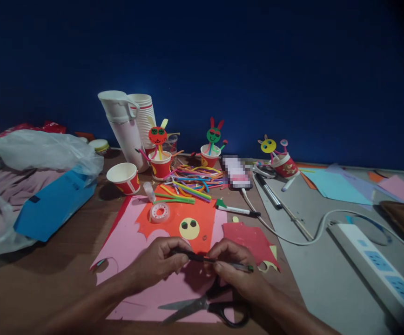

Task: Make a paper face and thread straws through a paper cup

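A slim black pen (199,257) lies level between my hands, held at both ends above the paper. My left hand (163,260) pinches its left part, and my right hand (235,265) grips the right part with thumb and fingers. Beneath them is a pink sheet (132,288), with a torn-edged orange paper (202,214) on top. Just beyond my hands rests a yellow paper disc (190,232) with two dark eye pieces. Dark-handled scissors (202,304) lie partly opened close to me. A clear tape roll (160,212) sits on the orange paper.
Bendy coloured sticks (195,179) are heaped behind the papers. Three decorated cups, including one with a green face (213,136), stand along the back. A white cable (272,230) crosses near the power strip (376,265). A plastic bag (48,149) lies left.
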Action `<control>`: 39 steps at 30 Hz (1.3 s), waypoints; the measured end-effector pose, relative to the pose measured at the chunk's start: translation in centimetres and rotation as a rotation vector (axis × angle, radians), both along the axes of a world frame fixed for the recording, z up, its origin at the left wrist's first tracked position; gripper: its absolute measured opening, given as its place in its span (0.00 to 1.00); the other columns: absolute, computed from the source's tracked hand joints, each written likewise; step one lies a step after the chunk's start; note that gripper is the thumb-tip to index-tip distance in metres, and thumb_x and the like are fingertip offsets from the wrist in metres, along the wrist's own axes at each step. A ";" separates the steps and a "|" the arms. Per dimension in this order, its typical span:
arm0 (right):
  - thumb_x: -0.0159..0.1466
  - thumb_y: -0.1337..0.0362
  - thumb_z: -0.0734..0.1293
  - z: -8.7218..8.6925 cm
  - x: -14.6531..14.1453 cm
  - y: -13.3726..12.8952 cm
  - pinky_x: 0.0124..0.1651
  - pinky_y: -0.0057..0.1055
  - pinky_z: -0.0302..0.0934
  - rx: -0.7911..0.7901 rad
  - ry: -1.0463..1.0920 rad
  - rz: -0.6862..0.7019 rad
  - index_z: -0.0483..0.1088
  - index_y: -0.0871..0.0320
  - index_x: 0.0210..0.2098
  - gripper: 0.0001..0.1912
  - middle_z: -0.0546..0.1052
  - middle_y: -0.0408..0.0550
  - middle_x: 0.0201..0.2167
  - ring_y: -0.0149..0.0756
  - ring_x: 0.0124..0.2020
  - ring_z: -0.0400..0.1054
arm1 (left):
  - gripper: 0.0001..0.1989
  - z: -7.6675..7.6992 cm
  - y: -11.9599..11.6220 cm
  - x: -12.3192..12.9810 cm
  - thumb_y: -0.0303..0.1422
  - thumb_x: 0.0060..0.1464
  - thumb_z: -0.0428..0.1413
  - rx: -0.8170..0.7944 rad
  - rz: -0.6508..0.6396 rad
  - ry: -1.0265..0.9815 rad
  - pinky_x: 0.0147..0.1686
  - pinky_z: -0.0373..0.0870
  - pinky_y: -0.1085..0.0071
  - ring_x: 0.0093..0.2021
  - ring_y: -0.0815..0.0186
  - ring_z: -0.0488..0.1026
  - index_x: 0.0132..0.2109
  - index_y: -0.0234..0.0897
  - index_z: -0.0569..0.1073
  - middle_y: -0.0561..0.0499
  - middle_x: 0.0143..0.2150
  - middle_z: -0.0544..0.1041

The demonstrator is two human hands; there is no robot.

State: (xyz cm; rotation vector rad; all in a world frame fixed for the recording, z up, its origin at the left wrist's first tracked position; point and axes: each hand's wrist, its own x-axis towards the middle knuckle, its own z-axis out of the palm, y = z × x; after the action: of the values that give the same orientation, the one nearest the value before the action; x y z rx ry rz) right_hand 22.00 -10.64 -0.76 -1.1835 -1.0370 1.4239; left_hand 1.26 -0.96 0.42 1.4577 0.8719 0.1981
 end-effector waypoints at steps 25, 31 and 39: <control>0.58 0.58 0.69 -0.7 0.0 -0.1 0.29 0.24 0.61 -0.059 -0.088 -0.014 0.71 0.59 0.33 0.10 0.77 0.45 0.29 0.30 0.29 0.70 | 0.07 -0.1 -0.5 0.3 0.30 0.53 0.50 -0.031 -0.002 -0.023 0.20 0.57 0.78 0.19 0.76 0.60 0.36 0.33 0.72 0.58 0.23 0.68; 0.58 0.60 0.70 -0.7 -0.1 -0.1 0.33 0.26 0.63 -0.018 -0.048 -0.025 0.71 0.58 0.33 0.08 0.78 0.44 0.29 0.30 0.30 0.71 | 0.09 0.1 -0.4 0.2 0.33 0.54 0.51 -0.099 0.022 -0.067 0.18 0.54 0.80 0.18 0.76 0.58 0.40 0.34 0.70 0.58 0.22 0.67; 0.58 0.59 0.69 -0.4 -0.2 0.0 0.31 0.25 0.63 -0.022 -0.097 -0.019 0.71 0.59 0.32 0.09 0.77 0.45 0.29 0.30 0.29 0.71 | 0.06 0.4 -0.7 0.3 0.34 0.55 0.51 -0.147 0.005 -0.077 0.18 0.53 0.80 0.18 0.77 0.57 0.37 0.36 0.67 0.58 0.23 0.67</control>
State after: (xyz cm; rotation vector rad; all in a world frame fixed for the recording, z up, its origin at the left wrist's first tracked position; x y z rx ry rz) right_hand 21.84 -10.67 -1.16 -1.2857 -1.0768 1.3773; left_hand 1.58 -1.61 0.86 1.3031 0.8107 0.1890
